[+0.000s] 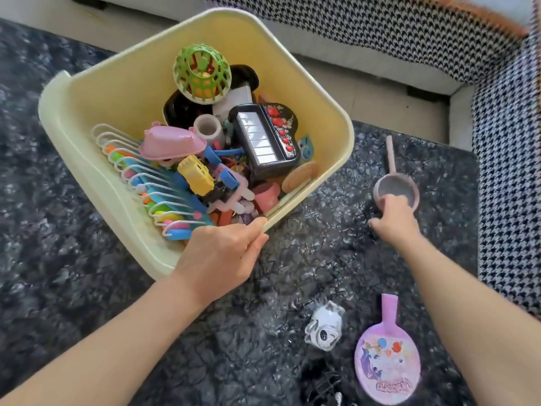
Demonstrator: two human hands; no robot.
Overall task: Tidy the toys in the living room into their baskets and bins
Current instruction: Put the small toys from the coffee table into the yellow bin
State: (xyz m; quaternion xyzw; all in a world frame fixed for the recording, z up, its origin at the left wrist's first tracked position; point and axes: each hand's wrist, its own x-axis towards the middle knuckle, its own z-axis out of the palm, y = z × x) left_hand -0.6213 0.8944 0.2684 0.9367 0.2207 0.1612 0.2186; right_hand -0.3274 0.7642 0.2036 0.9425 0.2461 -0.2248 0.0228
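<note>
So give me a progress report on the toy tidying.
Done: the yellow bin already holds many toys, including the toy piano. In hand: left hand grips the bin's rim; right hand is on the small pink pot. Left on the rug: the pink paddle and a small white toy.

Dark shaggy rug (73, 244) over pale floor (366, 92). On the rug: yellow toy bin (123, 92), tilted; pink toy saucepan (395, 189); small white plush (325, 329); pink round paddle (386, 361), lying flat just beside the plush.
</note>
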